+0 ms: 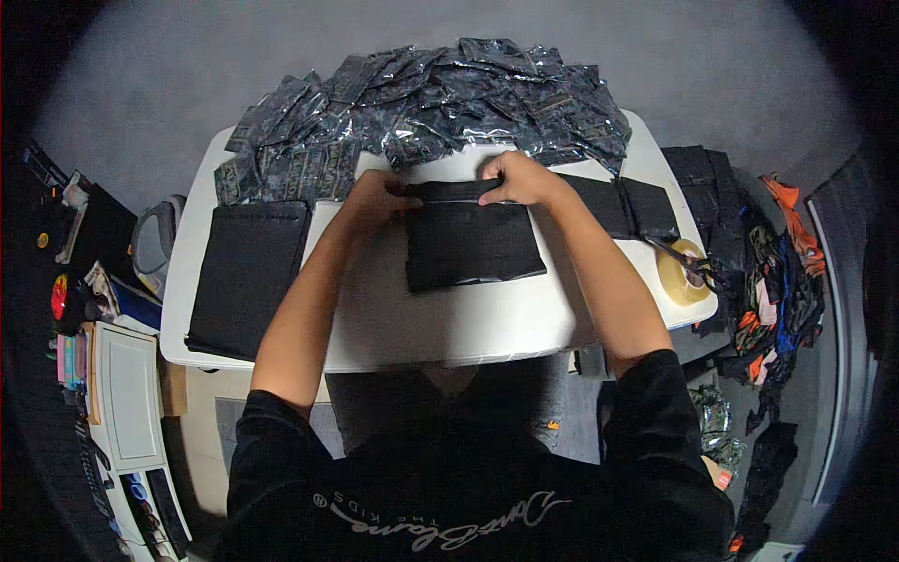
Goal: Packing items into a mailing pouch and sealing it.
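Observation:
A black rectangular piece, seemingly cloth (476,245), lies flat on the white table (393,323) in front of me, with a folded strip along its far edge. My left hand (377,199) grips the left end of that strip, its fingertips partly in shadow. At the right end, my right hand (520,178) pinches the strip between thumb and fingers. Beside my left forearm rests a neat stack of black flat pieces (248,272). More black material (623,206) lies past my right wrist.
Many shiny clear packets with dark contents (421,103) are heaped along the far edge. A roll of clear tape (682,276) sits at the right edge, a dark tool beside it. A white cabinet (131,398) stands left; piled clothes (773,290) lie right.

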### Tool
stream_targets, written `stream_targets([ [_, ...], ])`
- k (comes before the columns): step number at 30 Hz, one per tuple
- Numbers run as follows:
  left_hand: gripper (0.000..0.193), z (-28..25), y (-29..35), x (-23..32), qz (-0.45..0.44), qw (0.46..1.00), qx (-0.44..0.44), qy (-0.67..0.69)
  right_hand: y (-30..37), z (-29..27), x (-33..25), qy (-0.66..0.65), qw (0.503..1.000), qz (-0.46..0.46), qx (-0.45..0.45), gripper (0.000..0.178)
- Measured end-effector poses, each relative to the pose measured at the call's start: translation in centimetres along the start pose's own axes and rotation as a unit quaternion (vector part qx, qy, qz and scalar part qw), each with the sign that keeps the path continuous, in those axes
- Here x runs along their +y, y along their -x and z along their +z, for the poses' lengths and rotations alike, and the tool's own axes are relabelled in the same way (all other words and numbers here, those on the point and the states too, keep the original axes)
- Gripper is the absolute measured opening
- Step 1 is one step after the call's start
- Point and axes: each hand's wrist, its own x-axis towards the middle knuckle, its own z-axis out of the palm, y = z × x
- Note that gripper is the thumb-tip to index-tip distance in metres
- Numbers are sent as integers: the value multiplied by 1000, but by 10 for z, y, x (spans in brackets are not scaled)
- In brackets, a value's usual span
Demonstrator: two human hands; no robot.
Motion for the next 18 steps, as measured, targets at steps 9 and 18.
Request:
stream_targets([
  [9,43,-1,2,-3,20,999,5,27,-15,1,-23,3,999,-40,-18,44],
  [18,32,7,31,24,80,996,37,-8,5,3,-41,58,997,-26,-41,28],
])
